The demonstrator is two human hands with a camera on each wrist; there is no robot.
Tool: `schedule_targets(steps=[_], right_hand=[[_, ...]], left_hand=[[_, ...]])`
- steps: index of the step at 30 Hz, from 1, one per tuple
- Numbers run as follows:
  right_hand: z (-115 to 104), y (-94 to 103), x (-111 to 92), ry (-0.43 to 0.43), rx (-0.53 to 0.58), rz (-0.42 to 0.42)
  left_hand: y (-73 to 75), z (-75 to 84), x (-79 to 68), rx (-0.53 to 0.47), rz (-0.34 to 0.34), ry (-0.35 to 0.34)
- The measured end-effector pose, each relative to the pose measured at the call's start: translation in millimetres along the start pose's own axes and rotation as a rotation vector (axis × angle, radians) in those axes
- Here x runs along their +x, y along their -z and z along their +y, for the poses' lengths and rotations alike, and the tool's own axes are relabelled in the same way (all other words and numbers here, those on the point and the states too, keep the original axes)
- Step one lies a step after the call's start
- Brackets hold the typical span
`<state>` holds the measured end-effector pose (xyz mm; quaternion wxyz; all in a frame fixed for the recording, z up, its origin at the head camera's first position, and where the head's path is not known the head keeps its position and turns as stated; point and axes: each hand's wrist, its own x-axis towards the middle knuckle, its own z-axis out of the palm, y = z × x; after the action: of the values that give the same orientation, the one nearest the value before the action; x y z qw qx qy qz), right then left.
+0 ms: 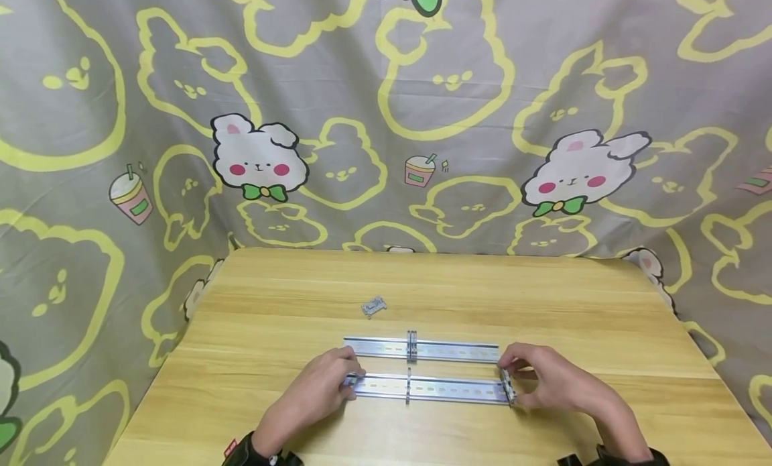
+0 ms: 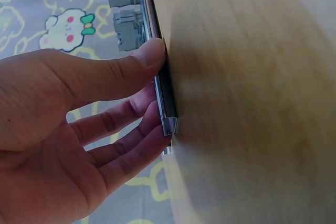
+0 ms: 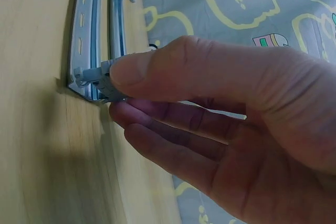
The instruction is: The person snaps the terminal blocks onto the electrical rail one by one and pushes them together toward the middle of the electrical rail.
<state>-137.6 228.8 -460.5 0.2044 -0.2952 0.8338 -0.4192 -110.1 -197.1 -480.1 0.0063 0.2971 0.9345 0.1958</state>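
Observation:
A slotted metal DIN rail (image 1: 452,389) lies on the wooden table, nearer of two. At its left end my left hand (image 1: 322,385) holds it, with thumb on one edge and fingers at the other side (image 2: 168,121). My right hand (image 1: 551,379) pinches a grey DIN-rail terminal block (image 3: 105,85) between thumb and fingers at the rail's right end. That block stands across the rail and overlaps its end in the right wrist view. Another thin grey block (image 1: 408,385) sits across the near rail left of its middle.
Behind lies a second DIN rail (image 1: 455,351), parallel to the first, bearing grey blocks (image 1: 412,346) near its middle. A loose grey block (image 1: 374,306) lies flat farther back on the table (image 1: 482,285). A patterned curtain (image 1: 338,84) hangs around the table's back and sides.

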Motion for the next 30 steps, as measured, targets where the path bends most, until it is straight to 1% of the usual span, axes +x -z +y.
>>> schedule_targets(steps=[8, 19, 23, 30], right_hand=[[-0.9, -1.3, -0.2, -0.012, 0.013, -0.017], [-4.3, -5.0, 2.0, -0.022, -0.020, -0.014], [-5.7, -6.5, 1.9, -0.031, -0.053, -0.005], [-6.6, -8.4, 3.7, -0.041, -0.151, 0.014]], left_hand=[[0.1, 0.8, 1.3, 0.006, 0.008, -0.005], [0.4, 1.0, 1.6, 0.002, -0.001, 0.000], [0.1, 0.8, 1.4, 0.008, 0.001, -0.005], [-0.3, 0.2, 1.8, -0.001, 0.001, -0.007]])
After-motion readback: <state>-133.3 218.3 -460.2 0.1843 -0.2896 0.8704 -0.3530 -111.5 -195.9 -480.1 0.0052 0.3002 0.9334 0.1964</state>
